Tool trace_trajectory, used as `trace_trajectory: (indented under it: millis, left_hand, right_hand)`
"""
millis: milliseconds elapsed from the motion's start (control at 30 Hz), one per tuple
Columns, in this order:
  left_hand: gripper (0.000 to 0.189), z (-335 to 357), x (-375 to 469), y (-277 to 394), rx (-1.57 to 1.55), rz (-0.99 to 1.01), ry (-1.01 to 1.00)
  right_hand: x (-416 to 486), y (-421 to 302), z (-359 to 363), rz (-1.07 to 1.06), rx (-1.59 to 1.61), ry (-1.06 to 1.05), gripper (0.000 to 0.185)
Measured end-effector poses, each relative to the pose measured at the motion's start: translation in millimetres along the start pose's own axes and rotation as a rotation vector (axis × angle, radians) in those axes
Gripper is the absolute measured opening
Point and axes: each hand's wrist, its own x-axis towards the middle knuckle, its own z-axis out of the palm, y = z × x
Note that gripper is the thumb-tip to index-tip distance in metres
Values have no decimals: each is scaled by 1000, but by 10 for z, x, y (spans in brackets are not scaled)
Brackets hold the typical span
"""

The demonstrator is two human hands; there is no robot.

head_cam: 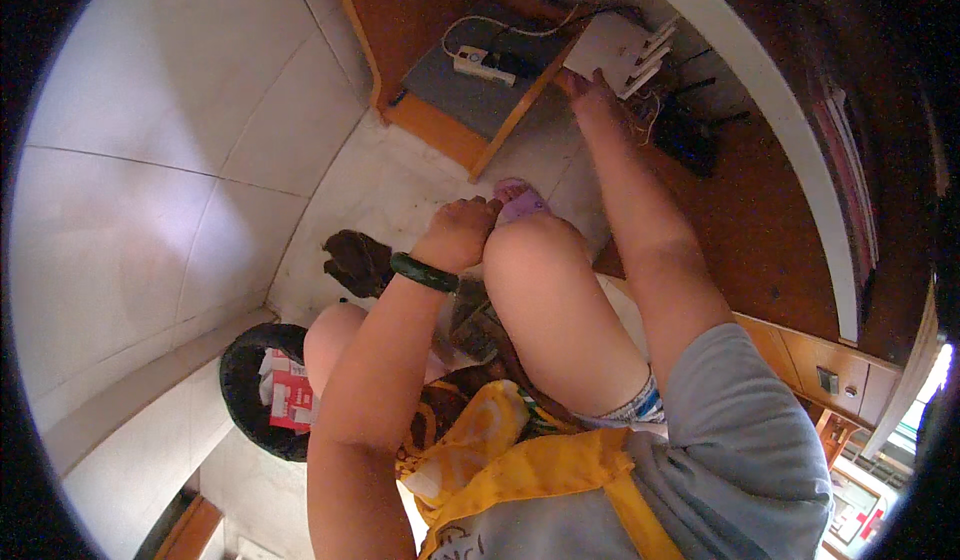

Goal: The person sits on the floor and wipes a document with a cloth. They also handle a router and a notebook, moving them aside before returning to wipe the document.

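Observation:
My left hand point(459, 231), with a dark green bangle at its wrist, rests against my bent knee. Its fingers are curled and its palm is hidden. Farther up, my right hand point(591, 93) reaches under the desk and touches the near edge of a white router point(606, 50) with several antennas. Whether the fingers grip the router or only rest on it is unclear. Left of it, a white power strip point(484, 66) with a black plug lies on a grey surface inside a wooden frame. Its white cable loops up and back towards the router.
A black waste bin point(229, 395) with a red and white carton stands at the lower left, by the tiled wall point(142, 185). A dark brown object point(358, 262) lies on the floor. A wooden divider point(517, 114) and the curved pale desk edge point(795, 72) bound the space around my right arm.

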Motion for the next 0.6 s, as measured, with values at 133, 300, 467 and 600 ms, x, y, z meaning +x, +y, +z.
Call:
trace_trajectory:
  millis: [133,300,467,600]
  left_hand:
    - [51,25,38,-11,-10,0,-45]
    - [53,87,42,-47,-1,41,7]
    - [36,165,47,-73,38,136,165]
    - [34,212,61,-87,53,132,173]
  right_hand:
    - [89,-55,-19,21,-92,-12,31]
    - [79,-82,-132,-96,-510,-155,34]
    - [-55,-101,-107,-28,-170,-198,31]
    - [-271,-202,-17,26,66,-21,31]
